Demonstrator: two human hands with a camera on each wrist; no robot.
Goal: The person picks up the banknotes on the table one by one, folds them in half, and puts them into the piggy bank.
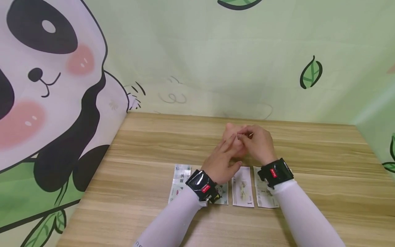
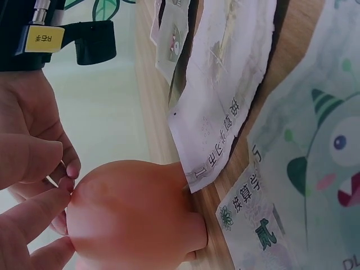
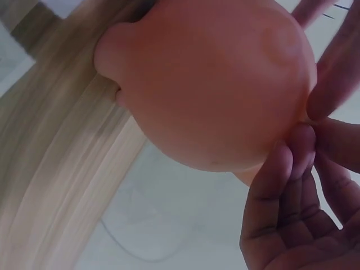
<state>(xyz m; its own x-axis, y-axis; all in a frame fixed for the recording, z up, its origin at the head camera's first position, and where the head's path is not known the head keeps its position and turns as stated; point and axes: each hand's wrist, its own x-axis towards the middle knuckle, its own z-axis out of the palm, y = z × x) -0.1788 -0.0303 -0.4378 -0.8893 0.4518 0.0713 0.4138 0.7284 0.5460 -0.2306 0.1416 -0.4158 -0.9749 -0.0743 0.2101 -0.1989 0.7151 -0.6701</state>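
A round pink piggy bank stands on the wooden table, with a stubby foot at its base in the left wrist view. My left hand lies over its near side, fingers straight and fingertips touching the top. At the top of the piggy bank, my right hand has thumb and finger pinched together. A small pale sliver shows by those fingertips; the fingers hide most of it, and I cannot tell what it is. In the right wrist view both hands' fingertips meet at the piggy bank's edge.
Several paper play-money notes lie in a row nearer me, among them a 2 note on the left and a 1 note. My left forearm crosses over part of the row. A printed panda backdrop rises behind the table.
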